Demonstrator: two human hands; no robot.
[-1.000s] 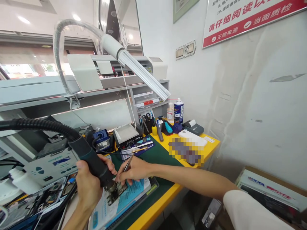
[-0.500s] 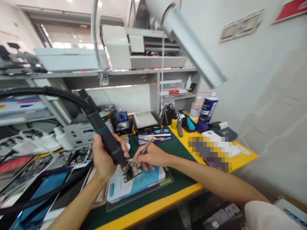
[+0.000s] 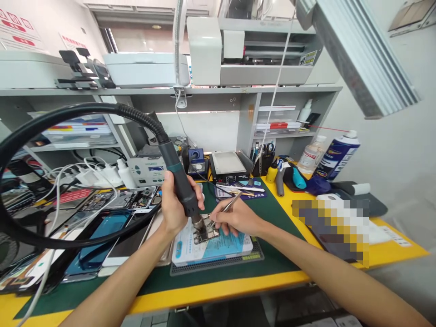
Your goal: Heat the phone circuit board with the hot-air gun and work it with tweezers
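Note:
My left hand (image 3: 177, 206) is wrapped around a black hot air gun (image 3: 182, 184), its metal nozzle tilted down close above a phone circuit board (image 3: 206, 235). The board lies on a blue and white box (image 3: 235, 247). In my right hand (image 3: 238, 215) I pinch slim metal tweezers (image 3: 232, 201), whose tips point down at the board beside the nozzle. Whether the tips touch the board cannot be made out. Under the box is a dark perforated tray (image 3: 218, 265) on a green mat (image 3: 279, 265).
A thick black hose (image 3: 81, 109) loops from the gun across the left. Phones and phone parts (image 3: 131, 240) cover the left side. Behind stand a hot air station (image 3: 146, 170) and a heating plate (image 3: 230, 165). A spray can (image 3: 340, 154) and bottle (image 3: 311, 154) stand at right.
The whole scene has shifted right in the view as the camera turned left, and the picture is sharper. Both hands keep their grips, with the nozzle still over the board.

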